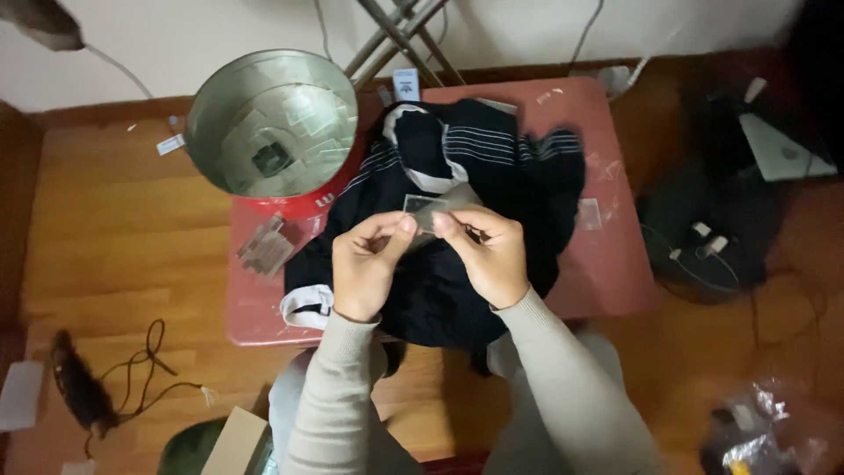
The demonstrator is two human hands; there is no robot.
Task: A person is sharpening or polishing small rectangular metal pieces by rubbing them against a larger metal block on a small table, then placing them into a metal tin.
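Left hand pinching one edge of a small clear plastic piece between thumb and forefinger, remaining fingers curled in; right hand pinching the opposite edge the same way, fingertips nearly meeting. Plastic piece held in the air above a dark garment with white stripes, not touching it, roughly over the middle of the cloth. Whether piece is a small bag, film or sticker: cannot tell. Garment heaped on a low red table, one white-edged cuff hanging toward the near-left corner. Grip narrow, at fingertips only: judged likely to slip if pulled apart sharply, with piece dropping into dark folds and hard to find again, being transparent. Thin film judged prone to tearing or creasing under uneven pull. More clear scraps lying on table at right, easy to confuse with a dropped one. Stack of small grey strips at left table edge, near the rim, judged at risk of being knocked off by an elbow or shifted cloth. Round metal tin holding further pieces standing at far-left corner. Dim light, adding to the chance of misjudging edges.
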